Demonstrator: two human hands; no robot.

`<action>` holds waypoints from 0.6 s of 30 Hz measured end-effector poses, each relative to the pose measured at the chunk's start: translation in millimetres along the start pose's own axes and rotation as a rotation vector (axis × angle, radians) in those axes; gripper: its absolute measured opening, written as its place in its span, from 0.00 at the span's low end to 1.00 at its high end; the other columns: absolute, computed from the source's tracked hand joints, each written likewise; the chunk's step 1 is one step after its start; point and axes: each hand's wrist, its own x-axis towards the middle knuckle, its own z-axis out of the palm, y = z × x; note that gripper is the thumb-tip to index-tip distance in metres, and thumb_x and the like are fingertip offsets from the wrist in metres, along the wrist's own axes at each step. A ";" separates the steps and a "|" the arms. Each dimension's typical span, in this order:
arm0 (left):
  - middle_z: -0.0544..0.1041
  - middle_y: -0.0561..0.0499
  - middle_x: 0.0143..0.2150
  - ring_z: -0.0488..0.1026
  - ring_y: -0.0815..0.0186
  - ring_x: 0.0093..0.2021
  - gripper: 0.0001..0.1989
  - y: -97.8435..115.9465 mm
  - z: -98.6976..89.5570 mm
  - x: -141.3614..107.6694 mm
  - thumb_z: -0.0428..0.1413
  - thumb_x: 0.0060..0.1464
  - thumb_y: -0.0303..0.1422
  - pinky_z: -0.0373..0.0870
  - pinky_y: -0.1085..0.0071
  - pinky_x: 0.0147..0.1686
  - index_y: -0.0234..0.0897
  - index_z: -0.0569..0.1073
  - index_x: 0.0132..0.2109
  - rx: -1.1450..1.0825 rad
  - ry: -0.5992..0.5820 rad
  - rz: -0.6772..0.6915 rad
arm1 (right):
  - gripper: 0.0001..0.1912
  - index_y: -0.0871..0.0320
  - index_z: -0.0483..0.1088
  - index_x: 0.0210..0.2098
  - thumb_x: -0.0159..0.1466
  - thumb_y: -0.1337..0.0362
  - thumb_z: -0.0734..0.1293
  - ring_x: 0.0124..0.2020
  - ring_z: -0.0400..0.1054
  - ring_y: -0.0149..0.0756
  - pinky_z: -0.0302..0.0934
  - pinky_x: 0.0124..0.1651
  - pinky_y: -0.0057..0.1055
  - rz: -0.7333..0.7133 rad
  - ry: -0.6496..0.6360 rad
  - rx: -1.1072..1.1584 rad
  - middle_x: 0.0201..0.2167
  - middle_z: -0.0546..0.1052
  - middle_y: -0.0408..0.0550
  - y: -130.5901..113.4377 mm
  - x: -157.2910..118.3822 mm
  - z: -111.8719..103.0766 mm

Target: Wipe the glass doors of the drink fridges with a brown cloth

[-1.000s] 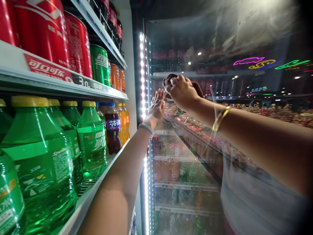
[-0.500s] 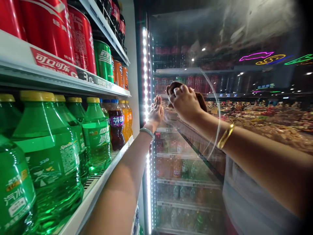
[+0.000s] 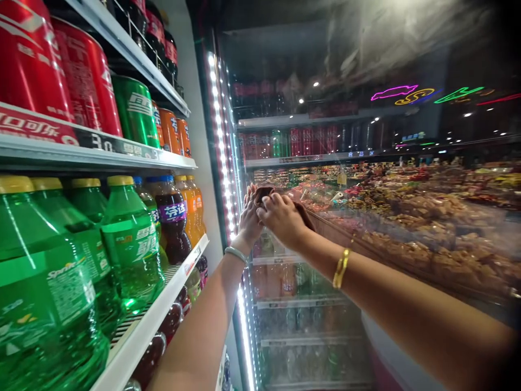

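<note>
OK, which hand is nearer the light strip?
Left. The left hand is close beside the light strip; the right hand is farther right, holding a brown cloth.

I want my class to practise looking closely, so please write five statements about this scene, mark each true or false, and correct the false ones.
1. The right hand holds a brown cloth. True.
2. The gold bracelet is on the left arm. False: it is on the right arm.
3. The green bottles have yellow caps. True.
4. The green can stands lower than the green bottles. False: it is on the shelf above them.
5. A pale bangle circles the left arm. True.
</note>
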 end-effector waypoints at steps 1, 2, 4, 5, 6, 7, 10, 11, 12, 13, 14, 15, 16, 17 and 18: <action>0.71 0.40 0.70 0.66 0.54 0.72 0.24 -1.1 2.5 -3.7 0.50 0.71 0.42 0.63 0.50 0.73 0.41 0.68 0.69 -0.001 -0.002 -0.008 | 0.18 0.53 0.76 0.53 0.73 0.67 0.57 0.55 0.64 0.44 0.60 0.57 0.42 -0.004 -0.002 0.006 0.57 0.75 0.54 -2.7 2.1 3.5; 0.73 0.40 0.68 0.69 0.53 0.70 0.23 -2.5 4.6 -6.9 0.52 0.71 0.44 0.63 0.46 0.72 0.40 0.70 0.67 0.000 -0.001 -0.019 | 0.18 0.53 0.76 0.54 0.74 0.67 0.57 0.56 0.64 0.44 0.60 0.57 0.41 0.004 0.003 0.011 0.59 0.74 0.54 -3.9 5.6 5.7; 0.74 0.40 0.67 0.69 0.52 0.70 0.22 -6.0 6.8 -12.4 0.51 0.71 0.45 0.60 0.42 0.73 0.40 0.72 0.64 0.007 0.007 -0.040 | 0.20 0.53 0.74 0.57 0.74 0.68 0.55 0.57 0.63 0.45 0.59 0.58 0.42 0.042 0.022 0.018 0.61 0.72 0.56 -3.0 12.1 6.5; 0.73 0.41 0.69 0.66 0.52 0.72 0.22 -8.0 6.9 -15.1 0.49 0.72 0.45 0.57 0.42 0.74 0.41 0.72 0.64 0.010 0.012 -0.050 | 0.20 0.55 0.73 0.57 0.74 0.68 0.55 0.58 0.63 0.46 0.59 0.58 0.43 0.071 0.032 0.020 0.62 0.71 0.58 -2.1 13.5 5.7; 0.71 0.41 0.70 0.63 0.52 0.74 0.22 -10.2 6.4 -17.8 0.46 0.73 0.43 0.55 0.44 0.75 0.42 0.72 0.65 0.014 0.015 -0.058 | 0.21 0.56 0.73 0.57 0.73 0.69 0.55 0.58 0.63 0.47 0.59 0.58 0.44 0.097 0.038 0.022 0.62 0.71 0.60 -1.6 13.5 4.8; 0.70 0.42 0.71 0.61 0.53 0.76 0.23 -12.5 5.6 -20.5 0.44 0.73 0.43 0.54 0.46 0.76 0.42 0.72 0.65 0.018 0.016 -0.066 | 0.20 0.58 0.74 0.57 0.73 0.70 0.55 0.58 0.63 0.48 0.59 0.57 0.44 0.113 0.039 0.026 0.61 0.71 0.62 -1.8 12.6 4.2; 0.74 0.41 0.68 0.63 0.53 0.74 0.24 -19.5 3.3 -27.7 0.46 0.71 0.44 0.55 0.48 0.76 0.42 0.72 0.65 0.027 0.011 -0.090 | 0.17 0.58 0.76 0.52 0.71 0.71 0.58 0.56 0.65 0.47 0.61 0.56 0.42 0.075 0.026 0.052 0.56 0.75 0.59 -4.6 16.6 5.3; 0.75 0.41 0.67 0.66 0.53 0.72 0.23 -21.3 3.1 -29.5 0.47 0.71 0.45 0.57 0.47 0.76 0.41 0.72 0.65 0.029 0.015 -0.104 | 0.17 0.58 0.76 0.52 0.71 0.71 0.59 0.56 0.65 0.46 0.62 0.56 0.41 0.051 0.025 0.062 0.55 0.76 0.58 -4.9 23.4 6.2; 0.76 0.40 0.65 0.69 0.53 0.70 0.23 -22.6 3.4 -31.0 0.48 0.71 0.46 0.58 0.45 0.75 0.41 0.72 0.64 0.031 0.023 -0.119 | 0.16 0.58 0.76 0.52 0.71 0.70 0.60 0.57 0.65 0.46 0.62 0.57 0.41 0.035 0.030 0.070 0.55 0.76 0.57 -4.4 33.1 7.1; 0.77 0.40 0.65 0.70 0.53 0.69 0.23 -23.3 4.0 -32.2 0.48 0.71 0.46 0.59 0.44 0.74 0.41 0.72 0.64 0.031 0.036 -0.137 | 0.16 0.58 0.76 0.53 0.71 0.70 0.61 0.58 0.65 0.46 0.62 0.58 0.42 0.029 0.038 0.075 0.56 0.76 0.58 -3.3 44.8 8.0; 0.76 0.40 0.65 0.70 0.53 0.69 0.23 -23.5 4.7 -33.3 0.47 0.72 0.46 0.60 0.44 0.73 0.41 0.71 0.65 0.031 0.048 -0.154 | 0.16 0.59 0.75 0.54 0.71 0.69 0.61 0.60 0.64 0.47 0.62 0.60 0.44 0.031 0.047 0.078 0.57 0.75 0.58 -1.9 56.8 8.9; 0.76 0.40 0.65 0.69 0.53 0.70 0.24 -23.2 5.5 -34.5 0.45 0.73 0.46 0.61 0.44 0.72 0.40 0.71 0.65 0.031 0.059 -0.171 | 0.16 0.60 0.76 0.54 0.71 0.67 0.61 0.61 0.63 0.48 0.61 0.62 0.45 0.036 0.051 0.081 0.57 0.75 0.60 -0.7 67.1 10.0; 0.75 0.39 0.65 0.68 0.53 0.71 0.24 -22.5 6.2 -35.9 0.43 0.73 0.46 0.62 0.45 0.72 0.40 0.71 0.66 0.031 0.067 -0.186 | 0.15 0.61 0.76 0.53 0.71 0.66 0.62 0.61 0.63 0.48 0.61 0.62 0.46 0.036 0.046 0.084 0.56 0.75 0.60 -0.4 74.1 11.6; 0.76 0.39 0.65 0.67 0.53 0.72 0.25 -21.5 6.5 -37.6 0.41 0.73 0.45 0.62 0.46 0.72 0.40 0.71 0.65 0.031 0.069 -0.199 | 0.14 0.62 0.76 0.51 0.72 0.66 0.62 0.60 0.64 0.48 0.62 0.62 0.46 0.027 0.032 0.089 0.55 0.76 0.60 -1.2 76.6 13.6; 0.77 0.38 0.64 0.67 0.52 0.72 0.26 -20.4 6.3 -39.7 0.39 0.73 0.45 0.62 0.47 0.72 0.39 0.72 0.64 0.030 0.066 -0.209 | 0.14 0.62 0.77 0.50 0.71 0.67 0.62 0.60 0.65 0.47 0.62 0.62 0.45 0.009 0.014 0.096 0.53 0.77 0.58 -3.2 74.0 15.9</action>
